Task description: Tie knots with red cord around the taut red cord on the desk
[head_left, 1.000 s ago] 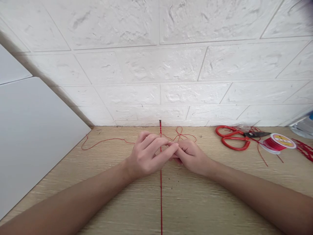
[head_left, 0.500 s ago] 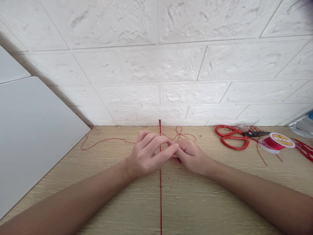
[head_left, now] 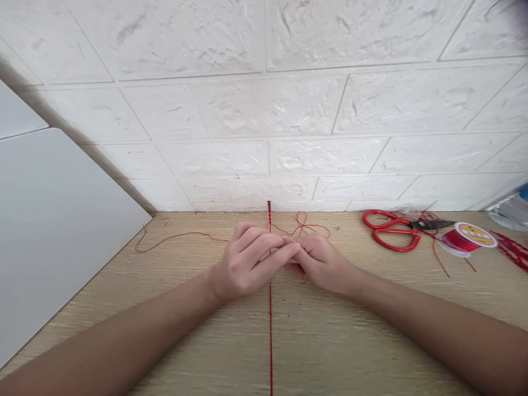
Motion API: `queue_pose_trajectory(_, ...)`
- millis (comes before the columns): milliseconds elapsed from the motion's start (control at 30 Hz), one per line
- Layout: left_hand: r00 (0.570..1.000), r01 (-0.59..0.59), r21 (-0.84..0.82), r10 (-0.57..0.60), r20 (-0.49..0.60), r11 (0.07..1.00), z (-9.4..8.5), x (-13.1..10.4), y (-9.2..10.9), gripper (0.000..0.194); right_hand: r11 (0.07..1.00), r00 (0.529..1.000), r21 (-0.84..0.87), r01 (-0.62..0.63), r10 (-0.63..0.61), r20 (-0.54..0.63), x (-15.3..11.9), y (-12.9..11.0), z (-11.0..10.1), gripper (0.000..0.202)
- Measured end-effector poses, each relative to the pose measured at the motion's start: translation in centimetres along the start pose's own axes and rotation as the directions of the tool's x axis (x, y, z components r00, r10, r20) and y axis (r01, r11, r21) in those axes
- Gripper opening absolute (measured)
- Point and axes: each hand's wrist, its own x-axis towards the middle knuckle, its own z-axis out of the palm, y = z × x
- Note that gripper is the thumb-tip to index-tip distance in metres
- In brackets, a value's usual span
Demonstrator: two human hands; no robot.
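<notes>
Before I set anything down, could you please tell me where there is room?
Bare tabletop lies either side of the straight red cord, between it and the left forearm and right forearm. Crowded: the right, with red-handled scissors, thread spool and red braid.

Between the forearms, we find passage over the wooden tabletop on either side of a straight red cord, which runs down the middle from a nail at the white brick wall. The left hand and right hand, touching, block our centre. A white panel bounds the left; red-handled scissors and a thread spool obstruct the far right.
</notes>
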Motion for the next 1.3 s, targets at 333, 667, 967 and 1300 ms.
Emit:
queue_pose_trajectory(333,0.999,-0.036,-0.056,0.036,0.008,0.998,-0.28,0.19,0.1,0.013,0.998,0.998,0.016,-0.067,0.067,-0.002,0.12,-0.11,0.09,0.055)
queue_pose_trajectory(667,0.999,-0.033,-0.062,0.036,0.039,0.998,-0.12,0.09,0.13,0.018,0.99,0.99,0.067,-0.123,0.118,0.073,0.07,-0.35,-0.16,0.057)
queue_pose_trajectory(967,0.999,-0.042,-0.037,0.042,0.0,0.998,-0.5,0.46,0.1,0.014,0.985,0.985,0.125,-0.121,0.103,0.137,0.03,-0.69,-0.4,0.06)
queue_pose_trajectory(1300,0.997,-0.058,-0.018,0.059,0.045,0.998,-0.69,0.75,0.21,0.011,0.983,0.979,0.125,-0.136,0.114,0.168,0.09,-0.85,-0.54,0.06)
